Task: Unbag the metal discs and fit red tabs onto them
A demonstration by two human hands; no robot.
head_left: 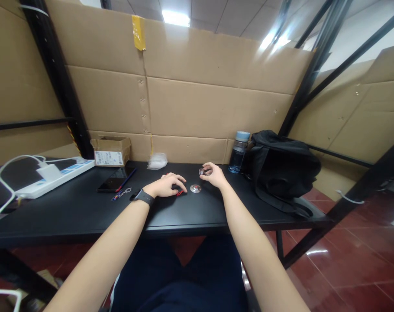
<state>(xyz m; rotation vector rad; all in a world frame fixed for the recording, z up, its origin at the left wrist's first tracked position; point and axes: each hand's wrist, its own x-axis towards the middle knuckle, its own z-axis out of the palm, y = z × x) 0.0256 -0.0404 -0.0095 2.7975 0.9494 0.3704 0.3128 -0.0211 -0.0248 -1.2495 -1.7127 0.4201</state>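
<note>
My right hand point(215, 175) has thumb and fingers closed on a small clear round piece point(201, 171), held just over the black table. What the piece is made for I cannot make out. A clear shallow disc point(195, 188) with small reddish spots lies on the tabletop between my hands. My left hand point(168, 185), a dark watch point(143, 196) on its wrist, rests palm down with fingers apart. By its thumb and fingertips shows a thin red item point(179, 193), partly covered by the hand.
Left on the table point(190, 216) are a phone point(117, 179), a keyring point(121, 193), an open cardboard box point(111, 151) and a white power strip point(56, 177). A crumpled clear bag point(157, 161) lies behind. At right stand a water bottle point(237, 152) and a black backpack point(283, 167).
</note>
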